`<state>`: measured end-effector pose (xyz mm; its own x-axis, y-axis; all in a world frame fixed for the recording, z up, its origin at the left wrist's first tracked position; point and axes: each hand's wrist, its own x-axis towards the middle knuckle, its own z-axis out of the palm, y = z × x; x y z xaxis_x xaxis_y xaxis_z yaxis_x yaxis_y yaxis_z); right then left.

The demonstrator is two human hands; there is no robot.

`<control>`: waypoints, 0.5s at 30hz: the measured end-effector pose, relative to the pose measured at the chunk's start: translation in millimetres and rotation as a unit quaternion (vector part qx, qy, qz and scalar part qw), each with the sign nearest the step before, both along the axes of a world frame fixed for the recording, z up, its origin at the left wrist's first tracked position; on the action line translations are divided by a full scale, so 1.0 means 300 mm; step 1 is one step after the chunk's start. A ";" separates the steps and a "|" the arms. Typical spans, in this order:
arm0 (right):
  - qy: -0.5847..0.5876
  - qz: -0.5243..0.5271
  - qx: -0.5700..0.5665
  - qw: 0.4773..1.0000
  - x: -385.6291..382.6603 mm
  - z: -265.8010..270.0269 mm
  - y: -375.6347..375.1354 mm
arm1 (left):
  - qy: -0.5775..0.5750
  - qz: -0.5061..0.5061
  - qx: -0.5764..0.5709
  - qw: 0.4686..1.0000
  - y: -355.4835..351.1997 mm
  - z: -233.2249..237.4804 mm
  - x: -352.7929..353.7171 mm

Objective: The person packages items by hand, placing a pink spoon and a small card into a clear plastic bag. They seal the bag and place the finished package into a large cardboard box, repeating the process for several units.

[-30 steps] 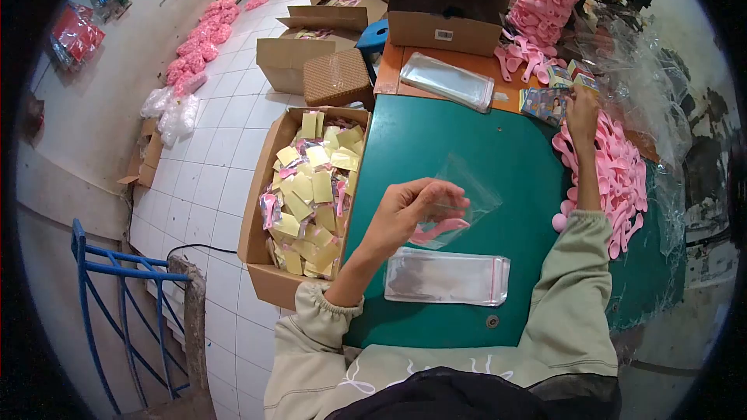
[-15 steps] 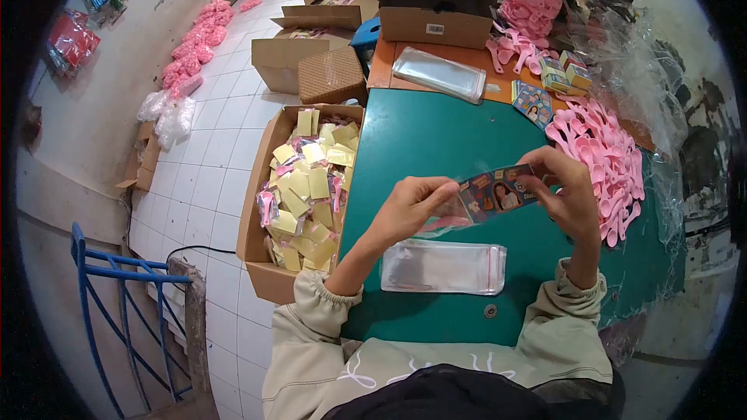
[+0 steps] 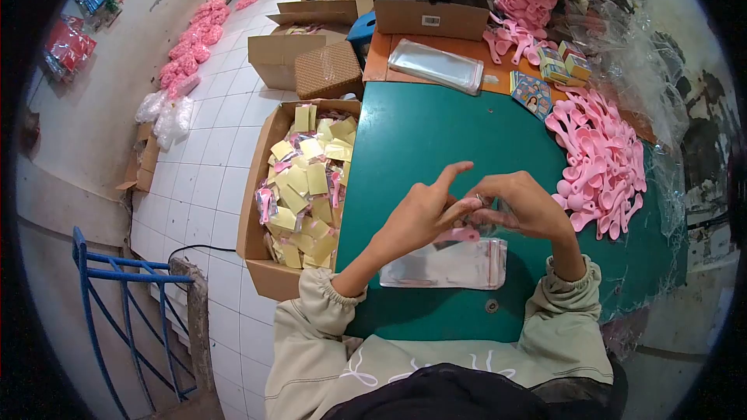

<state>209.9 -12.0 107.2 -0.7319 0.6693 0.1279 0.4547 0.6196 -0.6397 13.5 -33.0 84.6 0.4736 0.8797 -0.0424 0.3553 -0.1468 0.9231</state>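
Observation:
My left hand point(image 3: 420, 216) and my right hand point(image 3: 523, 204) meet above the table, fingertips pinching a small clear plastic bag point(image 3: 489, 227). The left index finger points up and away while its thumb stays at the bag. Inside the bag a pink spoon point(image 3: 461, 234) partly shows below my fingers; the printed card is hidden behind the hands. Just beneath lies a stack of clear plastic bags point(image 3: 436, 266) with a red line near the right end. A heap of pink spoons point(image 3: 599, 159) spreads to the right of my right hand.
An open carton point(image 3: 253, 222) full of packed cards and spoons stands left of the green table point(image 3: 420, 132). Printed cards point(image 3: 531, 95), another bag stack point(image 3: 437, 66) and a brown box point(image 3: 432, 15) sit at the back. Loose plastic film point(image 3: 661, 109) hangs along the right side.
The printed card, held out between both hands before, is now out of sight. My right hand has moved left to meet my left hand, and the left index finger has lifted.

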 end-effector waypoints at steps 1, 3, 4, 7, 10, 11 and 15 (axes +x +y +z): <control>0.006 -0.009 -0.033 0.999 0.004 -0.004 0.005 | 0.001 0.001 0.016 1.000 0.003 -0.010 -0.003; 0.019 -0.028 -0.101 0.994 0.019 -0.011 0.016 | 0.004 0.003 0.048 0.999 0.013 -0.050 -0.020; 0.033 -0.054 -0.124 0.990 0.027 -0.014 0.024 | -0.007 -0.020 0.019 1.000 0.023 -0.059 -0.042; 0.069 -0.127 -0.189 0.971 0.064 -0.006 0.059 | -0.106 -0.059 -0.059 0.991 0.053 -0.096 -0.128; 0.095 -0.174 -0.219 0.956 0.085 0.014 0.074 | -0.266 -0.032 -0.108 0.957 0.042 -0.137 -0.165; 0.124 -0.170 -0.243 0.947 0.082 0.007 0.073 | -0.261 -0.022 -0.113 0.958 0.038 -0.129 -0.167; 0.151 -0.145 -0.313 0.926 0.087 -0.009 0.070 | -0.230 0.001 -0.123 0.965 0.026 -0.102 -0.170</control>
<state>235.9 9.0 104.6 -0.5045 0.8441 -0.1815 0.2847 -0.0358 -0.9579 -37.5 -25.3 53.9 0.4910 0.8705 -0.0347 -0.1008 0.0964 0.9902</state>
